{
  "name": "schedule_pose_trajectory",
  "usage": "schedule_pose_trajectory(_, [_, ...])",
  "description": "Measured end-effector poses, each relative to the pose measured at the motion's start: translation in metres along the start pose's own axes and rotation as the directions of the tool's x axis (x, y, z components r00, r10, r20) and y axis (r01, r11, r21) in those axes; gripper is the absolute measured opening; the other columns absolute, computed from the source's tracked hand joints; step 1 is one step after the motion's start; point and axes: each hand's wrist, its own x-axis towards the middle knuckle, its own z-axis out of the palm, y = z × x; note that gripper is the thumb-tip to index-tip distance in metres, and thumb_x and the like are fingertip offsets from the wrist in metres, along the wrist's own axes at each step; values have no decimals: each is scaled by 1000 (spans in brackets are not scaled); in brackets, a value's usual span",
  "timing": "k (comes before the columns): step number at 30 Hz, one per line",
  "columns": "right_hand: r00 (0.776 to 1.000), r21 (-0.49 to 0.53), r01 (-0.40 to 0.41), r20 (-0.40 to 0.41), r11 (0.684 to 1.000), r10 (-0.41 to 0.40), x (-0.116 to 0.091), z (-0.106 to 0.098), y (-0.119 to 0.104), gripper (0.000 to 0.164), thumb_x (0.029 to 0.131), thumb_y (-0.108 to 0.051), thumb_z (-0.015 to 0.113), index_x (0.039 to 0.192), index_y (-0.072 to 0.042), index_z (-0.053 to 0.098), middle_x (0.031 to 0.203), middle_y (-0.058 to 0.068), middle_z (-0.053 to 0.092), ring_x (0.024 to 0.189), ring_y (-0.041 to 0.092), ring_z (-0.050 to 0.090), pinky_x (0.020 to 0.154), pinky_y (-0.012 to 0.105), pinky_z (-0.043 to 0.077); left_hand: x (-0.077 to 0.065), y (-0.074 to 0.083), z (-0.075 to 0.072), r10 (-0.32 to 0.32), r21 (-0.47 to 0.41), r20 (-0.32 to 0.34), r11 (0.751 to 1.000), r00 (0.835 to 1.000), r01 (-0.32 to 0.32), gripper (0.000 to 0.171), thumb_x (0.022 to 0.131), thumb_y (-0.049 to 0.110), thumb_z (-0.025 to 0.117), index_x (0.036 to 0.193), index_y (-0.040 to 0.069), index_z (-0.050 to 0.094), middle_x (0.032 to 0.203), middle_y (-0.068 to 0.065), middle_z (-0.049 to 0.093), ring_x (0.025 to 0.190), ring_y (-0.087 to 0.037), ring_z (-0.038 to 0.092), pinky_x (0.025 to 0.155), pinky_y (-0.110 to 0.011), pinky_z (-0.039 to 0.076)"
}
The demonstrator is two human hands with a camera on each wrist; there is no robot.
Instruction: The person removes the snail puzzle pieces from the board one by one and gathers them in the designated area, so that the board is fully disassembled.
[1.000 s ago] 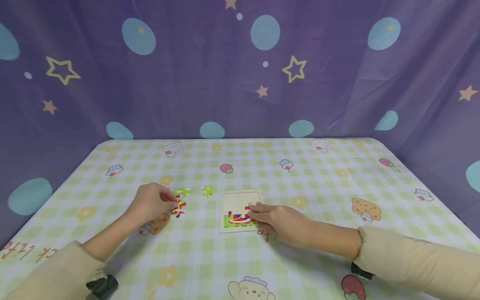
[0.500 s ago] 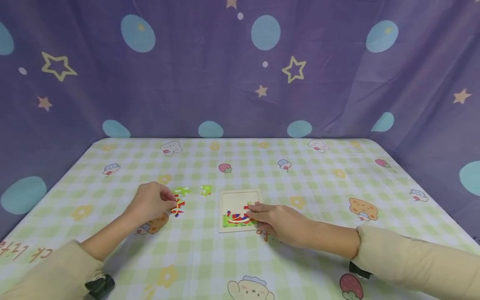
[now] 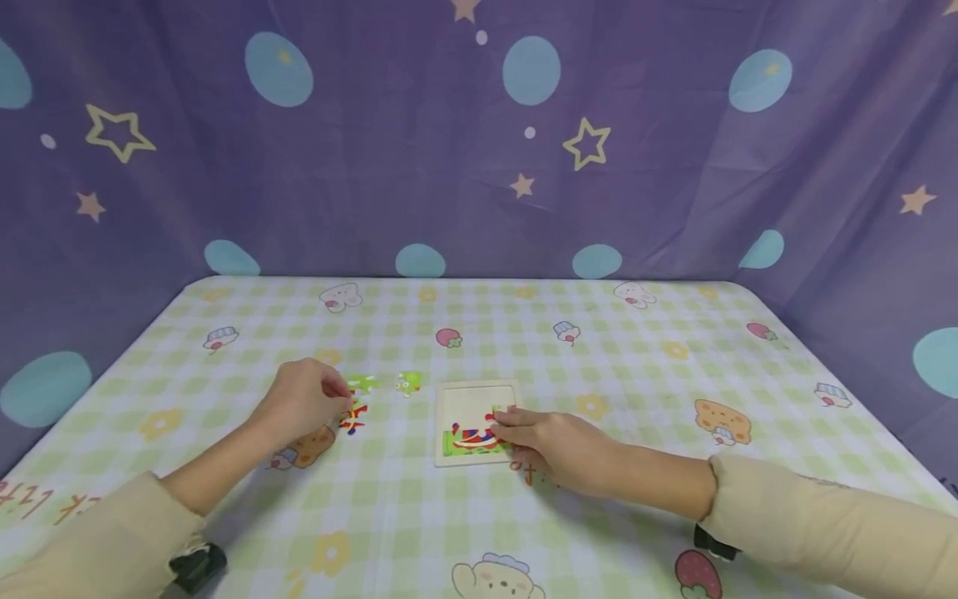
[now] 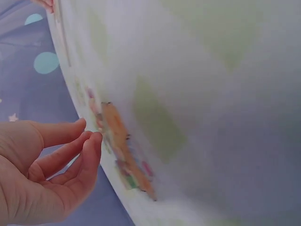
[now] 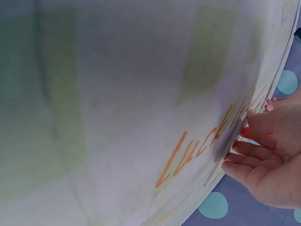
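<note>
Right hand (image 3: 560, 452) over the puzzle tray (image 3: 473, 401) — pieces (image 3: 473, 438) partly hidden beneath.

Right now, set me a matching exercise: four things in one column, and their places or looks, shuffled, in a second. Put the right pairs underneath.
Things
1. Left hand
2. Right hand
3. Tray
4. Curtain

Places and looks
A. Over the tray's right side
B. Purple, behind the table
C. Fingertips by the loose pieces
D. Pale wood, with other pieces in its near part

Right pairs
1-C, 2-A, 3-D, 4-B
</note>
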Motion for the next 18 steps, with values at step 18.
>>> schedule_pose_trajectory(18, [999,-39,28,-36,999,-30,0,2,1,42,89,-18,66,129,-6,61,135,9,60,126,24,57,95,37,53,21,70,36,168,-150,144,978,975,-146,21,83,15,74,100,4,72,91,-4,73,84,-13,65,81,-31,53])
